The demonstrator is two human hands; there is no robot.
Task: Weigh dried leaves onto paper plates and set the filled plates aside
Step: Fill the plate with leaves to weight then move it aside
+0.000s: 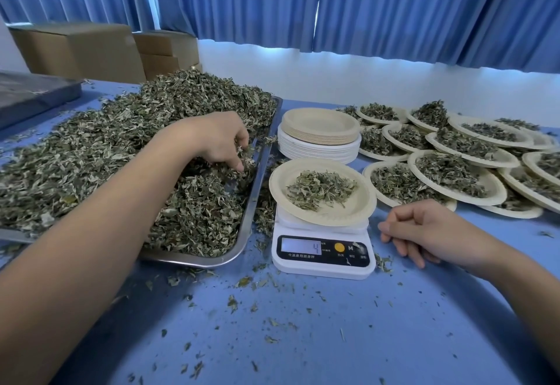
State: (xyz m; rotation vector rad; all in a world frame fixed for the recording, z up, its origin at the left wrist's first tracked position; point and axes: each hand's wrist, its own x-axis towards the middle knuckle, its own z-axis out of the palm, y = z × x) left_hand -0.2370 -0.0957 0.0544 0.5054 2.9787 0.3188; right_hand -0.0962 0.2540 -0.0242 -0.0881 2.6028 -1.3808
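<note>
A person's view down onto a blue bench [303, 324] scattered with leaf crumbs. The left hand [218, 142] reaches into a big heap of dried green leaves [121, 154] that overflows a shallow steel tray [257, 190] on the left; its fingers [239, 163] curl downward into the pile and pinch a small tuft of leaves. Just right of the tray stands a white digital kitchen scale [322, 260], its display reading 4. A round beige paper plate [359, 211] sits on it with a small mound of leaves in the middle. The right hand [424, 230] rests on the bench beside the scale, fingers loosely curled and holding nothing. Behind the scale is a stack of empty paper plates [318, 149] – beige ones on top, white below. To the right, many filled plates [498, 193] overlap one another. Blue pleated curtains [363, 5] hang behind, with brown cardboard boxes [81, 48] at the far left.
</note>
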